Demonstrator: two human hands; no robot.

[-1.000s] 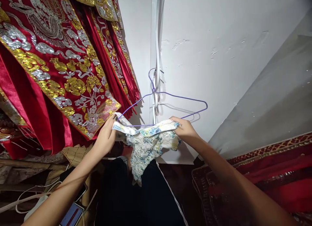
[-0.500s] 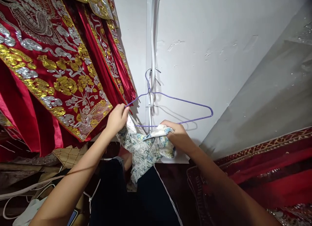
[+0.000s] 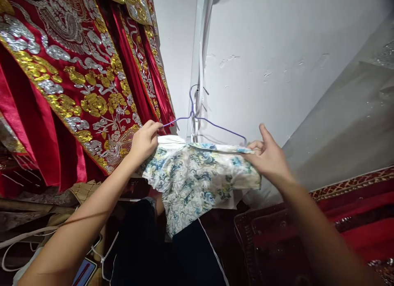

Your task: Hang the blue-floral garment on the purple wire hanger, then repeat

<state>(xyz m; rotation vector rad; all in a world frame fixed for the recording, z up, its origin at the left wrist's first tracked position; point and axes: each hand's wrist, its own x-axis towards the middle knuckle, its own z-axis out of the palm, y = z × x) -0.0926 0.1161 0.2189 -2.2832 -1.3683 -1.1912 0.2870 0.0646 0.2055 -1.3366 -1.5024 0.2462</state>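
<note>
A purple wire clothes hanger (image 3: 220,126) hangs by its hook on a white upright strap against the wall. My left hand (image 3: 144,143) is closed around the hanger's left arm, beside the white inner edge of a floral short-sleeved shirt (image 3: 197,171). The shirt, white with blue and yellow print, is stretched sideways below the hanger and hides its lower bar. At the shirt's right upper edge, my right hand (image 3: 266,152) grips the cloth near the hanger's right end, one finger pointing upward. That hanger end is partly covered by the cloth.
Red garments with gold and silver embroidery (image 3: 95,105) hang close on the left. A white wall (image 3: 261,39) stands behind the hanger, with clear plastic sheeting (image 3: 344,113) on the right. Red fabric (image 3: 353,220) lies lower right. A phone (image 3: 84,271) shows at lower left.
My right hand has moved right, drawing the shirt out from a bunch to a wide spread along the hanger. The hanger's right end is now largely covered. My left hand stays on the hanger.
</note>
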